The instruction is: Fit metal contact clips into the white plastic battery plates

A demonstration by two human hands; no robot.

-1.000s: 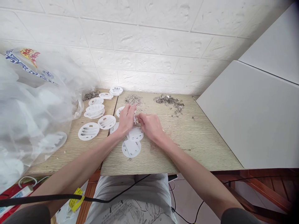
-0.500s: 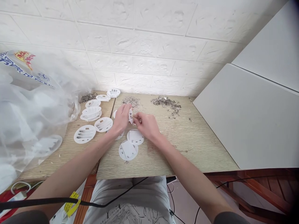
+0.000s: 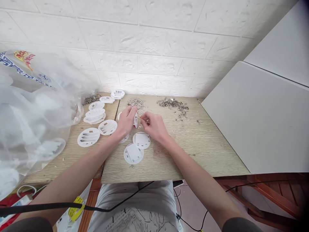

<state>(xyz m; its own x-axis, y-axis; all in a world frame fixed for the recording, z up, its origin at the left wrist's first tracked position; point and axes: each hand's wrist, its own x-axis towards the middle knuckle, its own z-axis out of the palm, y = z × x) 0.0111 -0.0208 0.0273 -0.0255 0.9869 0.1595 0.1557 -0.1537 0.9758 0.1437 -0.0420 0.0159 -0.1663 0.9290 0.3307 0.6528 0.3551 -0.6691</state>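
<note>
Nearest the front edge of the wooden tabletop (image 3: 207,151), about midway along it, two white plastic discs lie flat and touching: one (image 3: 133,153) closer to the edge, the other (image 3: 141,140) just behind it. Above these the left hand (image 3: 126,120) is closed around a white disc (image 3: 135,120) held on edge, fingers curled over its top and thumb below. The right hand (image 3: 154,126) meets it from the right, thumb and forefinger pinched narrow on a small metal piece at the disc's rim; the piece is too small to make out. Toward the left edge more white discs (image 3: 96,124) lie scattered in a loose row running back to the wall, beside a bulging clear plastic bag (image 3: 31,109). Along the far edge sit two heaps of small metal clips, one (image 3: 136,102) behind the hands and another (image 3: 172,103) toward the right.
</note>
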